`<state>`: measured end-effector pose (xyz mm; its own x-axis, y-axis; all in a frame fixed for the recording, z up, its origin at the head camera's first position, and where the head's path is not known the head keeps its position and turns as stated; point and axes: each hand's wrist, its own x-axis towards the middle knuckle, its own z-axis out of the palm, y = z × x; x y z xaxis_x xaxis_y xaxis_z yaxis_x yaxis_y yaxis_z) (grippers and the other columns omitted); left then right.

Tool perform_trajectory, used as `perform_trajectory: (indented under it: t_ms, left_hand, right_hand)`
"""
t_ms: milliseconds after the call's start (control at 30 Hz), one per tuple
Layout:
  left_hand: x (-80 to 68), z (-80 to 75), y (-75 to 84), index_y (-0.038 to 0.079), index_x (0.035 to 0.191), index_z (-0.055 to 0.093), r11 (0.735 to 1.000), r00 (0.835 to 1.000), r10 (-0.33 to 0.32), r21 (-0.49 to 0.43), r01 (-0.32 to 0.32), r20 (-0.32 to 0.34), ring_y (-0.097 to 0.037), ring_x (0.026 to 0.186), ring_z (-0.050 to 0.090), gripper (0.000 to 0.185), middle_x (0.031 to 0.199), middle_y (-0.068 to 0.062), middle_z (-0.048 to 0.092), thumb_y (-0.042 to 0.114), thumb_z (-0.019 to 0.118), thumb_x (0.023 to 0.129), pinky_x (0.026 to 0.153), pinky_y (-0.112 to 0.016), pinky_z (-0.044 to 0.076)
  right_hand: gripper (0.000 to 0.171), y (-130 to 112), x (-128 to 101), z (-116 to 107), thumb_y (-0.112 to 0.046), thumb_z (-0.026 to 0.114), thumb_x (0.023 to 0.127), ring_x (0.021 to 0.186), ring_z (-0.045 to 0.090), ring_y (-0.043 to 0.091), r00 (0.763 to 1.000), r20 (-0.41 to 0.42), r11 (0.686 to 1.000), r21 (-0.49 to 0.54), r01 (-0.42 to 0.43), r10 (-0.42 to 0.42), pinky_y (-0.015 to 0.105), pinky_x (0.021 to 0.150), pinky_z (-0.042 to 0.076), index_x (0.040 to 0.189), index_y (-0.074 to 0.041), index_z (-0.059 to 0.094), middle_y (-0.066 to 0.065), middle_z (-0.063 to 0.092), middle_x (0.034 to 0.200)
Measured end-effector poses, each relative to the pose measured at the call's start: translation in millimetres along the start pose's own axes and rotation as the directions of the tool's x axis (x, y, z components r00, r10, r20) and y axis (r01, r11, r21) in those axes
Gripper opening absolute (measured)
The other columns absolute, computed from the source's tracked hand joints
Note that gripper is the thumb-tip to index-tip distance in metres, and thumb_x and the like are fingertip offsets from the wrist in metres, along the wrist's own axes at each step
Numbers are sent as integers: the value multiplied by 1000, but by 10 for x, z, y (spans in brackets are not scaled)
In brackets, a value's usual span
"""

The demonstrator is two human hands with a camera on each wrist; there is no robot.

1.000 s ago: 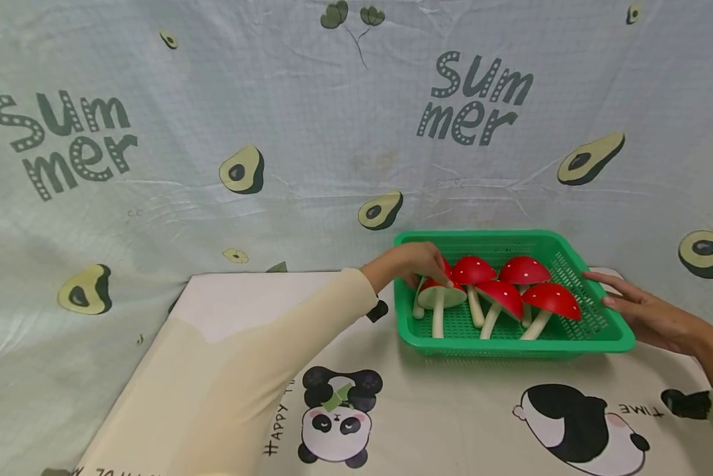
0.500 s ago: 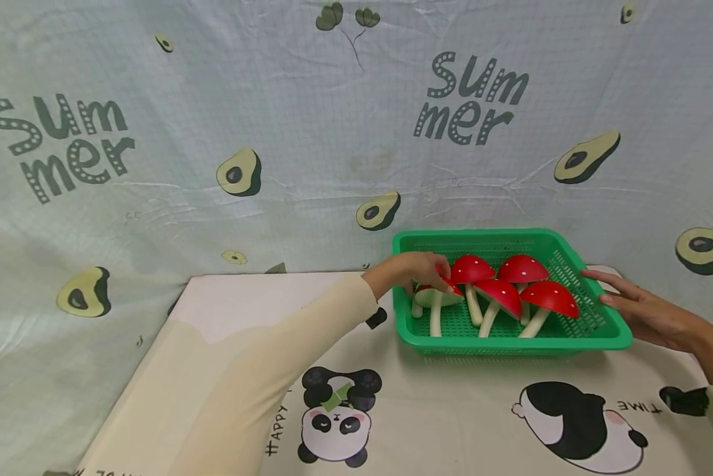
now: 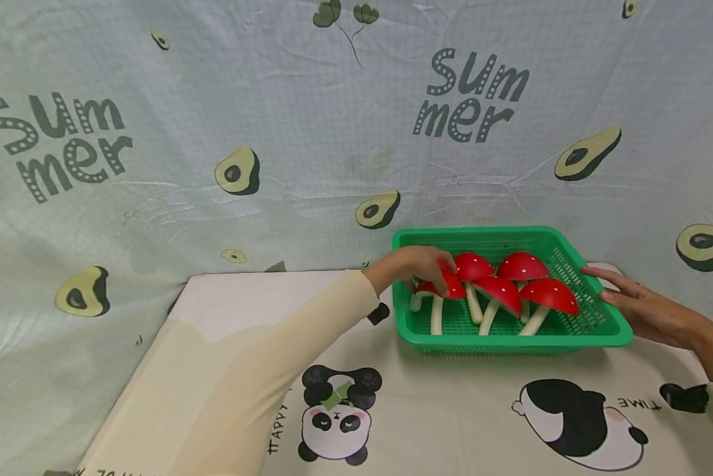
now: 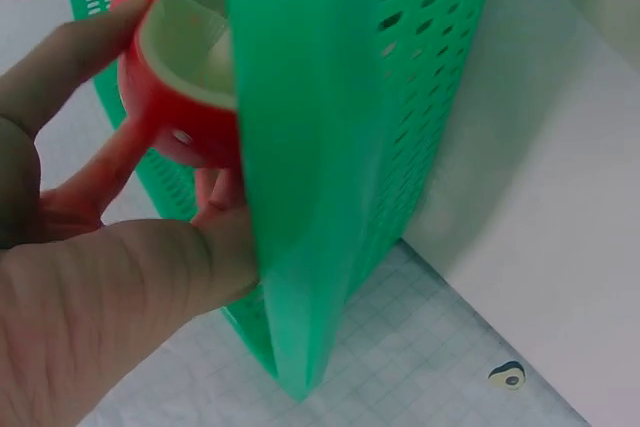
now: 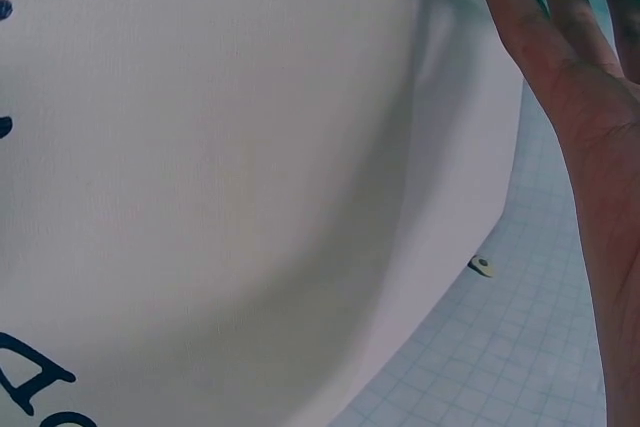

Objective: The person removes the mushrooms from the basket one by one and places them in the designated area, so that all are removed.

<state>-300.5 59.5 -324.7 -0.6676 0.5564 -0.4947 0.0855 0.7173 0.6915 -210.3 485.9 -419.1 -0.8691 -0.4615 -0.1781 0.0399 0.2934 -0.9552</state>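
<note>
Pale checked cloth is hanging behind my table, printed with halved avocados and the word "Summer" twice, once at the left and once at the upper right. I am counting seven whole or partly cut-off avocado halves of the larger kind on it, plus a few tiny ones. A cream tablecloth is covering the table, showing two cartoon pandas and mirrored lettering that is reading "HAPPY" beside the left panda and "TIME" beside the right one.

Toward the back right of the table a green plastic basket with slotted walls is sitting flat. Inside it I am seeing five toy mushrooms, all with red white-dotted caps and pale stems, leaning close together; a sixth stem may be hiding behind my fingers, but I cannot tell.

My left hand is reaching over the basket's left wall and curling its fingers around the cap of the leftmost toy mushroom; the left wrist view is showing my thumb pressed against the basket's outer wall while my fingers are pinching that cap. My right hand is lying with fingers straight and spread, its fingertips touching the basket's right rim.
</note>
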Motion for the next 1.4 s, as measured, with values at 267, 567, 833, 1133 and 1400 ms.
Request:
perform_trajectory:
  t_ms: [267, 567, 833, 1133, 1400]
  left_hand:
    - [-1, -41, 91, 16, 124, 64, 1000, 998, -24, -19, 25, 60, -26, 111, 52, 44, 125, -4, 53, 21, 84, 85, 101, -52, 52]
    - [-1, -72, 165, 21, 117, 64, 1000, 996, 15, 7, -16, 87, -21, 113, 51, 38, 123, -1, 51, 25, 84, 85, 101, -50, 52]
    - [36, -3, 149, 22, 122, 67, 996, 999, 24, 79, -27, 35, -19, 110, 52, 44, 123, 2, 53, 29, 85, 83, 99, -48, 52]
    - [14, 63, 171, 16, 135, 65, 997, 992, 68, -54, -62, 104, -17, 100, 54, 49, 122, 0, 50, 17, 79, 88, 77, -30, 52]
    - [-45, 112, 141, 18, 138, 63, 993, 987, 112, -55, -106, 114, -15, 113, 48, 53, 135, 0, 47, 29, 79, 89, 83, -29, 54]
  right_hand:
    - [58, -3, 0, 6, -13, 28, 113, 113, 63, 6, 1000, 1, 1000, 13, 1, -1, 43, 86, 60, 163, -34, 8, -19, 29, 140]
    - [58, 17, 11, -15, -12, 27, 113, 114, 63, 7, 999, 20, 999, 25, 26, -26, 44, 86, 60, 163, -35, 8, -17, 28, 142]
    - [58, 27, 10, -11, -12, 27, 113, 113, 63, 6, 1000, 13, 999, 32, 19, -20, 44, 86, 60, 163, -35, 8, -18, 28, 141]
    - [58, 26, -17, 9, -13, 28, 113, 113, 63, 5, 1000, -8, 999, 33, 19, -19, 44, 86, 60, 163, -36, 9, -19, 30, 141]
    - [58, 28, -26, 44, -15, 29, 113, 112, 63, 7, 999, -27, 999, 28, -19, 20, 45, 86, 60, 162, -39, 9, -21, 32, 139]
